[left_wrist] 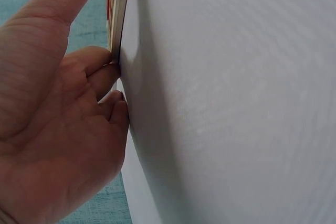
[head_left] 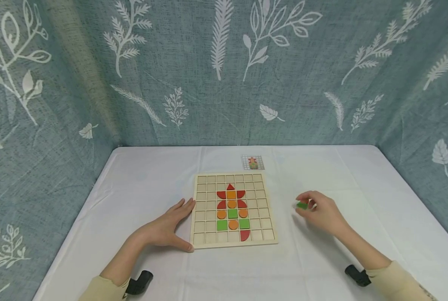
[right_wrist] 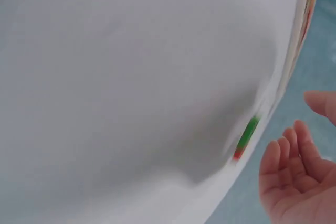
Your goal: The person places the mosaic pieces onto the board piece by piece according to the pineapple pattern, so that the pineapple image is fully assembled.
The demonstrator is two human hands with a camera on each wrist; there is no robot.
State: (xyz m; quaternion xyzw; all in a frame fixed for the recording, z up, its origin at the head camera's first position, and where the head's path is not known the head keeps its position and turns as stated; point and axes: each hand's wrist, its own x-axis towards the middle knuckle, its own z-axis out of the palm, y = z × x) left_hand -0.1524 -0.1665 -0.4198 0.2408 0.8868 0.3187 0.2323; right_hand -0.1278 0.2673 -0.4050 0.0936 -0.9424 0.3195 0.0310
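Observation:
A square wooden grid board (head_left: 205, 179) lies on the table, with red, orange and green pieces set in its cells. My left hand (head_left: 165, 228) rests along its left side, fingers straight and spread. The fingertips touch the edge, and the thumb lies at the near left corner. To the right of the board, my right hand (head_left: 323, 213) hovers with bent fingers over a green piece (head_left: 302, 205). In the right wrist view, that green piece (right_wrist: 248, 132) lies on the cloth beside something red (right_wrist: 239, 153), and the thumb and fingers stand apart from both.
Just beyond the board's far edge lies a small card (head_left: 253, 162) showing a coloured pattern on a grid. White cloth (head_left: 148, 184) covers the table. Blue-green curtains (head_left: 193, 100) with white leaf prints hang behind it and at both sides.

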